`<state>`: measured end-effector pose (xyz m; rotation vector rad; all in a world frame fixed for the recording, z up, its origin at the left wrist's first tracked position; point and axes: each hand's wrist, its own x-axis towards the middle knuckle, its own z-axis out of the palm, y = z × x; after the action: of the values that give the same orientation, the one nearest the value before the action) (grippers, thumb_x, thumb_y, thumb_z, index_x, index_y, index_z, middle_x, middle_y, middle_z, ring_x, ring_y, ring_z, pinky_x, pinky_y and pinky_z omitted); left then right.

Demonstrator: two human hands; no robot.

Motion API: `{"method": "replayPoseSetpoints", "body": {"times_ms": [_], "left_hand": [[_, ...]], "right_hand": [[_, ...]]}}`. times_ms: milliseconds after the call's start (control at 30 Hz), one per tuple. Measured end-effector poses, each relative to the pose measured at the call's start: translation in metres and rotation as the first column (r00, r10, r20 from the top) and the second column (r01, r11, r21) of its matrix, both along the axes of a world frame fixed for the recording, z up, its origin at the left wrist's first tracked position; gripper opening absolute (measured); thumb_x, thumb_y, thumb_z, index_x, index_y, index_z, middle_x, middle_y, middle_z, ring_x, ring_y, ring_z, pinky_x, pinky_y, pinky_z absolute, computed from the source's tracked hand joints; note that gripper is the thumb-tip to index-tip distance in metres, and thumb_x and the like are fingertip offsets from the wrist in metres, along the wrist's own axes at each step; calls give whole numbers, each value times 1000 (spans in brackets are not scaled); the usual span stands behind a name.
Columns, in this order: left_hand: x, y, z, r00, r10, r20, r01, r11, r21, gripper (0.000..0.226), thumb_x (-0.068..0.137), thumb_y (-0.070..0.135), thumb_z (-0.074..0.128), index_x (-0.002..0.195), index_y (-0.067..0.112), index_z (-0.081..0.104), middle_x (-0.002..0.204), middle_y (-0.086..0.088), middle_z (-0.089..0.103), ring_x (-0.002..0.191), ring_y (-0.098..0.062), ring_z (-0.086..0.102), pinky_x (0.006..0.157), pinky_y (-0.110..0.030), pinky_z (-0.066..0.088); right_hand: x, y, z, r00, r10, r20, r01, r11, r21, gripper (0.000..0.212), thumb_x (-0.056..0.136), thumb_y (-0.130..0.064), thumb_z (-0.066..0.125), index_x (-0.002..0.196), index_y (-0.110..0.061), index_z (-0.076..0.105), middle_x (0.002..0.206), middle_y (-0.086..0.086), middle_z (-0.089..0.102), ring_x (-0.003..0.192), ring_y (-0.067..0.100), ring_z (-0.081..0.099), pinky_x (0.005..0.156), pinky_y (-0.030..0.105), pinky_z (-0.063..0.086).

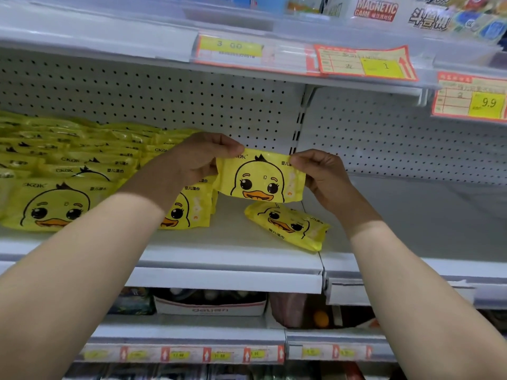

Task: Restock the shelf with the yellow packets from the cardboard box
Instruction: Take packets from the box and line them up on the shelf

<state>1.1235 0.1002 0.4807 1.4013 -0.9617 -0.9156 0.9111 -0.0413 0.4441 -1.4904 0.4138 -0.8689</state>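
The white shelf (233,259) runs across in front of me, its left half packed with rows of yellow packets (63,171). I hold a single packet (260,179) upright above the bare boards. My left hand (197,157) pinches its top left corner and my right hand (321,174) pinches its top right. Just below it, a loose packet (288,224) lies askew on the shelf.

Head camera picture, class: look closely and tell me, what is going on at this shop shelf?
A person holds one yellow packet upright over the shelf, the left hand pinching its upper left corner and the right hand its upper right corner. To the left, rows of the same packets already stand on the shelf. Below the held one, another packet lies flat and askew. The cardboard box is out of view.
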Motion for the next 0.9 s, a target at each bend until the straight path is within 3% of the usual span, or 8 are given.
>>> {"method": "replayPoseSetpoints", "body": {"times_ms": [167, 267, 333, 400, 500, 600, 733, 900], "left_hand": [[5, -4, 1, 976, -40, 216, 25, 997, 69, 9, 81, 10, 75, 85, 14, 68, 84, 2, 74, 85, -13, 69, 77, -30, 56], [2, -7, 7, 905, -99, 415, 68, 994, 88, 12, 81, 17, 77, 91, 16, 69, 94, 3, 74, 90, -10, 66, 80, -27, 50], [-1, -11, 10, 848, -138, 511, 112, 990, 83, 19, 80, 15, 78, 95, 10, 70, 93, 2, 75, 86, -4, 67, 77, -17, 48], [0, -15, 12, 820, -111, 562, 94, 994, 59, 19, 76, 13, 80, 92, 7, 71, 87, 3, 75, 78, 0, 67, 74, -13, 48], [8, -21, 13, 807, -95, 583, 68, 995, 67, 13, 76, 17, 81, 86, 13, 74, 88, 5, 74, 85, -3, 66, 81, -20, 49], [15, -27, 20, 778, -124, 616, 92, 992, 84, 14, 77, 23, 80, 87, 21, 71, 88, 11, 71, 87, -3, 63, 82, -25, 46], [13, -39, 31, 619, -256, 742, 104, 964, 246, 41, 71, 38, 83, 107, 28, 64, 102, 12, 65, 93, -4, 61, 82, -25, 48], [10, -63, 36, 461, -318, 828, 113, 947, 301, 33, 69, 37, 85, 95, 27, 67, 94, 10, 71, 87, -10, 67, 76, -27, 53]], "right_hand": [[-1, -3, -5, 1000, -16, -21, 16, 1000, -3, 27, 56, -31, 86, 78, -16, 79, 82, 5, 76, 73, 18, 70, 70, 32, 59], [4, -2, -3, 999, -12, -32, 11, 999, -42, 26, 57, -31, 85, 77, -16, 78, 80, 5, 76, 71, 18, 70, 66, 30, 58], [8, -1, -2, 999, -15, -39, 12, 998, -63, 27, 58, -30, 85, 79, -14, 77, 79, 5, 75, 70, 17, 69, 64, 29, 58], [11, 0, 0, 999, -10, -36, 8, 997, -73, 22, 60, -28, 84, 77, -15, 77, 78, 4, 75, 69, 16, 69, 63, 27, 58], [14, -1, 1, 1000, -13, -5, 13, 998, -69, 6, 69, -17, 79, 75, -17, 77, 75, 3, 75, 67, 15, 69, 59, 26, 57], [19, -3, 3, 1000, -26, 11, 26, 998, -55, 5, 68, -19, 79, 72, -20, 77, 76, 2, 75, 67, 15, 69, 58, 27, 57], [24, -7, 4, 998, -63, 18, 64, 997, -53, 19, 61, -27, 83, 76, -17, 77, 78, 3, 74, 67, 17, 69, 56, 28, 56], [31, -13, 8, 989, -143, 32, 145, 987, -74, 35, 64, -28, 83, 93, -11, 73, 86, 4, 76, 76, 20, 71, 61, 32, 59]]}}
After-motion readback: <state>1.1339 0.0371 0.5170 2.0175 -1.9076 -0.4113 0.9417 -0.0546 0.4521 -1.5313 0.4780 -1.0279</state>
